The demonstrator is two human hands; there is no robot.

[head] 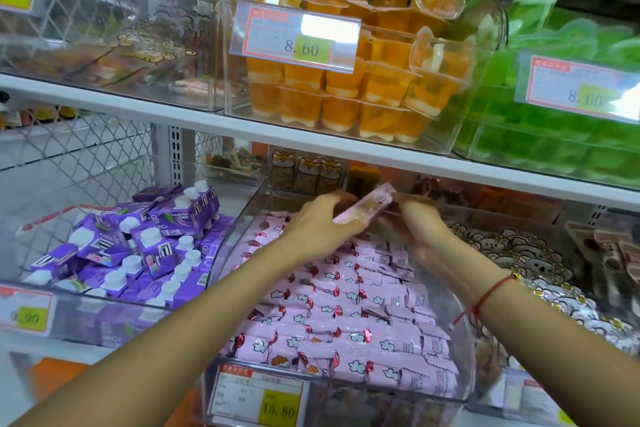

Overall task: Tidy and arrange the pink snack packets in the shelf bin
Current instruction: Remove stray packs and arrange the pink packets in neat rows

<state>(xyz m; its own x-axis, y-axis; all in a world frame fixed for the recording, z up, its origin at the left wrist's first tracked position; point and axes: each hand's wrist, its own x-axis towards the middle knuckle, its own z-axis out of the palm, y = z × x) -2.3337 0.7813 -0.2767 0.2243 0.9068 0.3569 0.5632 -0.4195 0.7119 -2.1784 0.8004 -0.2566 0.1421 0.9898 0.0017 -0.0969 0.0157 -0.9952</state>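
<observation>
- Both hands held one pink packet (363, 206) above the clear bin (464, 333), at 12 o'clock of the stacked pink packets (346, 308).
- The left hand (320, 224) pinched its lower end; the right hand (414, 218) clamped the upper end, fingers blurred.
- Purple cartons (138, 246) lay at 9 o'clock of the bin, orange jelly cups (346, 90) on the shelf above.

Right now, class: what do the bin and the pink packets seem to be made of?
Shelf bin: probably clear acrylic or a similar hard plastic; see-through, glossy curved wall.
Pink snack packets: likely thin plastic film, slightly shiny, with crimped ends and printed clouds.
</observation>
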